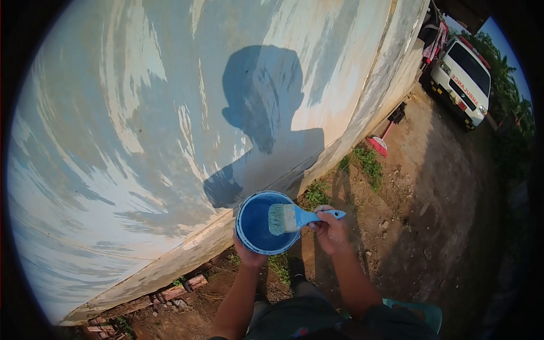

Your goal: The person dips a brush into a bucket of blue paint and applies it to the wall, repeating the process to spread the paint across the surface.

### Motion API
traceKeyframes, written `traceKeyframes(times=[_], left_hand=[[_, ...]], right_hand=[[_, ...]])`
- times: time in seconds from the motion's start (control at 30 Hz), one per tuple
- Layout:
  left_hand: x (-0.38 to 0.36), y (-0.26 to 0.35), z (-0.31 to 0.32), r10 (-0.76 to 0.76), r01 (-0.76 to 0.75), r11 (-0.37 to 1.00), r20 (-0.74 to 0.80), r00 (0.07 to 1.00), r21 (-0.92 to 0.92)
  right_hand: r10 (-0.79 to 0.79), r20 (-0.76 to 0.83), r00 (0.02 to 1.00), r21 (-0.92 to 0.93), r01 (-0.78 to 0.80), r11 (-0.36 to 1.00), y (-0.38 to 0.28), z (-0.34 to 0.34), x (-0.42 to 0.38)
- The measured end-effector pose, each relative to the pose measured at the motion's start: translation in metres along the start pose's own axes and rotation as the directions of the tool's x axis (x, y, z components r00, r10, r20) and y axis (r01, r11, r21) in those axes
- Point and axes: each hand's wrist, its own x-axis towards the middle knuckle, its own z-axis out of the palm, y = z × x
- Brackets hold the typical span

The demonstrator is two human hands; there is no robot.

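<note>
My left hand (249, 254) grips the lower left side of a blue paint bucket (240, 229), whose open mouth faces up at me. In my right hand (331, 231) is a paintbrush (306, 217) with a blue handle, fingers closed around it. Its pale green, paint-coated bristles point left and overlap the bucket's mouth in this view. The bucket's inside is blue, and its bottom is partly hidden behind the brush. Just beyond stands a wall (170, 141) streaked with pale blue-grey paint over white, with a person's shadow on it.
Weeds (368, 167) grow along the wall's foot. A red broom (378, 145) leans there, and a white ambulance (463, 73) is parked at the upper right. Bricks (184, 289) lie at lower left. Behind my right arm is a light green basin (432, 315) on the dirt ground.
</note>
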Motion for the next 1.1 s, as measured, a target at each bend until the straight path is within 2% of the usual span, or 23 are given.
traceKeyframes(times=[0.07, 0.17, 0.23, 0.27, 0.33, 0.37, 0.43, 0.57, 0.63, 0.67, 0.73, 0.77, 0.83, 0.87, 0.93, 0.97, 1.03, 1.1], left_hand=[[0.0, -0.009, 0.01, 0.012, -0.012, 1.0, -0.006, 1.0, -0.003], [-0.003, -0.017, 0.018, 0.037, -0.037, 0.999, 0.006, 0.999, -0.028], [-0.002, -0.02, 0.017, 0.052, -0.051, 0.997, 0.022, 0.998, -0.05], [-0.002, -0.021, 0.013, 0.065, -0.063, 0.996, 0.037, 0.997, -0.062], [0.0, -0.026, 0.015, 0.08, -0.077, 0.994, 0.05, 0.995, -0.074], [0.001, -0.028, 0.015, 0.109, -0.108, 0.992, 0.012, 0.994, -0.057], [0.001, -0.032, 0.011, 0.139, -0.14, 0.989, -0.031, 0.99, -0.041], [-0.005, -0.041, 0.009, 0.158, -0.158, 0.986, -0.014, 0.987, -0.045], [-0.003, -0.042, 0.01, 0.168, -0.168, 0.985, -0.005, 0.986, -0.034], [-0.003, -0.042, 0.003, 0.173, -0.173, 0.984, -0.002, 0.985, -0.037], [-0.006, -0.041, -0.005, 0.176, -0.176, 0.984, 0.01, 0.984, -0.034], [-0.008, -0.04, -0.008, 0.193, -0.193, 0.98, 0.007, 0.981, -0.039], [-0.013, -0.037, -0.007, 0.205, -0.204, 0.978, 0.004, 0.979, -0.041], [-0.018, -0.035, -0.004, 0.214, -0.215, 0.976, -0.006, 0.977, -0.033], [-0.026, -0.03, -0.011, 0.216, -0.217, 0.976, -0.022, 0.976, -0.022], [-0.031, -0.026, -0.019, 0.216, -0.218, 0.975, -0.036, 0.976, -0.045], [-0.045, -0.02, -0.029, 0.212, -0.215, 0.974, -0.055, 0.976, -0.066], [-0.059, -0.017, -0.031, 0.241, -0.25, 0.965, -0.108, 0.964, -0.08]], right_hand=[[0.031, -0.016, 0.999, -0.028, -0.031, 0.999, -0.002, -0.009, 0.006], [0.034, 0.007, 0.999, 0.047, -0.034, 0.998, -0.007, -0.016, 0.015], [0.01, 0.064, 0.998, -0.112, -0.003, 0.994, -0.012, -0.013, 0.019], [0.018, 0.063, 0.998, -0.11, -0.011, 0.994, -0.012, -0.014, 0.019], [-0.023, 0.123, 0.992, -0.28, 0.057, 0.958, -0.013, -0.015, 0.023], [-0.018, 0.122, 0.992, -0.28, 0.051, 0.959, -0.014, -0.017, 0.025], [0.045, 0.097, 0.994, -0.146, -0.03, 0.989, -0.014, -0.023, 0.031], [0.113, 0.072, 0.991, -0.156, -0.1, 0.983, -0.016, -0.035, 0.041], [0.188, 0.086, 0.978, 0.134, -0.198, 0.971, -0.011, -0.054, 0.058], [0.183, 0.09, 0.979, 0.139, -0.194, 0.971, -0.006, -0.061, 0.066], [0.172, -0.064, 0.983, 0.255, -0.15, 0.955, 0.004, -0.071, 0.085], [0.165, -0.06, 0.984, 0.26, -0.145, 0.955, 0.012, -0.076, 0.097], [0.042, -0.191, 0.981, 0.166, -0.01, 0.986, 0.028, -0.082, 0.117], [0.039, -0.195, 0.98, 0.171, -0.006, 0.985, 0.036, -0.082, 0.126], [-0.173, -0.404, 0.898, -0.013, 0.183, 0.983, 0.053, -0.068, 0.146], [-0.173, -0.41, 0.896, -0.011, 0.184, 0.983, 0.063, -0.06, 0.154], [-0.308, -0.45, 0.838, -0.153, 0.267, 0.951, 0.089, -0.043, 0.168], [-0.353, -0.394, 0.849, -0.18, 0.305, 0.935, 0.124, -0.03, 0.182]])
